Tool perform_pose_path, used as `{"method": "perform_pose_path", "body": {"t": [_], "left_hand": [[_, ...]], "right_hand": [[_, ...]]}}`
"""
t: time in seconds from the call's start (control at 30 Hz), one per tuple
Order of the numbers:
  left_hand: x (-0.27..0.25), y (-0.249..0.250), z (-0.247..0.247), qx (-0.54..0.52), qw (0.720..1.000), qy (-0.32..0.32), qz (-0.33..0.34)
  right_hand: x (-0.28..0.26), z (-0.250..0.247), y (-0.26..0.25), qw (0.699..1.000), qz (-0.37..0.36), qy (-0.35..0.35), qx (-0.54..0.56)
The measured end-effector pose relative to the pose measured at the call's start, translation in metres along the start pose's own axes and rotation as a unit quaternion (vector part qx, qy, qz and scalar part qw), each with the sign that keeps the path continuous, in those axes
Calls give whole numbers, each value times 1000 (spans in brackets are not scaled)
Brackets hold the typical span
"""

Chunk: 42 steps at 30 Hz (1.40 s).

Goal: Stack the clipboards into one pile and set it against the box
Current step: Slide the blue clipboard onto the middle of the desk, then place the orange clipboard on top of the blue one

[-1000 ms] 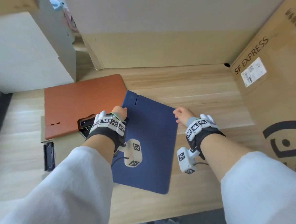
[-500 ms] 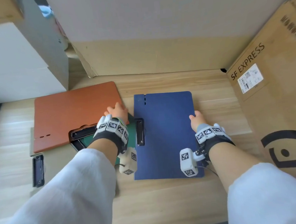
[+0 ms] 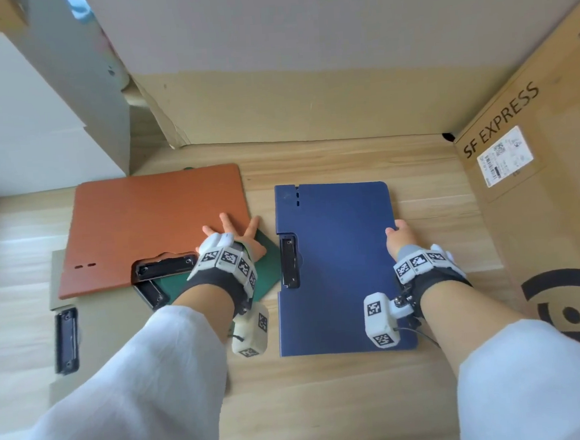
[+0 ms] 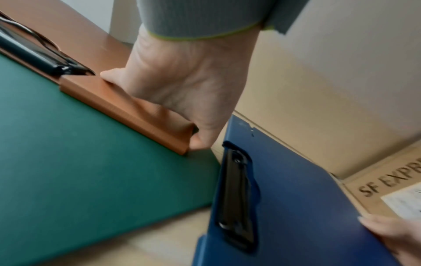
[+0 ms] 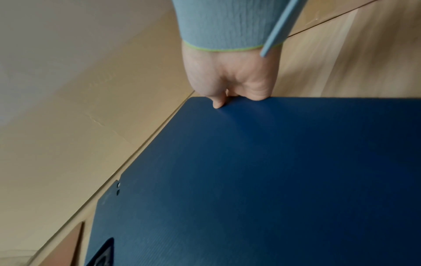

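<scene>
Wooden desk (image 3: 328,395), cardboard walls behind. A beige clipboard (image 3: 99,314) lies at the left edge, and an orange clipboard (image 3: 151,222) overlaps a green clipboard (image 3: 268,262). The left hand (image 3: 234,234) is spread flat on the orange clipboard's corner. The right hand (image 3: 399,238) pinches the right edge of the blue clipboard (image 3: 339,250), apart from the box (image 3: 548,201).

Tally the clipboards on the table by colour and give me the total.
orange clipboard: 1
green clipboard: 1
blue clipboard: 1
beige clipboard: 1
Total: 4
</scene>
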<state>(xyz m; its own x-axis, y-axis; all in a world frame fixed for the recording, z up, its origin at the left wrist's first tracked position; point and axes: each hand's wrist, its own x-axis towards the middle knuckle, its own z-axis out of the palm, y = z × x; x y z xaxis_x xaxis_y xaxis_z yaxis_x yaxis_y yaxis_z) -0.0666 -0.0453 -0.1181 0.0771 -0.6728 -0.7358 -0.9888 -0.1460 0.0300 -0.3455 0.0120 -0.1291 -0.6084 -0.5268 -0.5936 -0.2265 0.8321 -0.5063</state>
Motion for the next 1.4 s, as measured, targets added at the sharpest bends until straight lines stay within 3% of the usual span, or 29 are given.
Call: {"method": "perform_pose_path", "body": {"t": [0.07,0.17,0.33,0.5,0.73,0.97,1.03,1.17,1.4], "left_hand": [[-13,7,8,22,999,-18,23],[-26,10,5,-8,1000,5,25],[-29,-32,-13,-27,990,60,-126],[-26,-77,-4,-91,973,64,-201],[-27,-75,8,-206,954,115,-186],[-40,-73,-2,-152,965,75,-198],[-32,-75,-7,-215,947,81,-223],[-32,-76,-10,-331,878,183,-291],[-33,-100,-15,-447,814,263,-260]], "right_hand": [[4,-2,1,1000,-13,14,-8],[-1,-5,-1,1000,12,13,-1],[-8,-4,-4,999,-20,7,-25],[-9,-1,-2,1000,-7,-1,-30],[-11,3,1,1000,15,0,-22],[-13,2,5,1000,14,-10,-19],[-14,2,6,1000,9,-12,-19],[-13,2,8,1000,-13,-6,-18],[-14,-4,8,999,-20,-11,-34]]}}
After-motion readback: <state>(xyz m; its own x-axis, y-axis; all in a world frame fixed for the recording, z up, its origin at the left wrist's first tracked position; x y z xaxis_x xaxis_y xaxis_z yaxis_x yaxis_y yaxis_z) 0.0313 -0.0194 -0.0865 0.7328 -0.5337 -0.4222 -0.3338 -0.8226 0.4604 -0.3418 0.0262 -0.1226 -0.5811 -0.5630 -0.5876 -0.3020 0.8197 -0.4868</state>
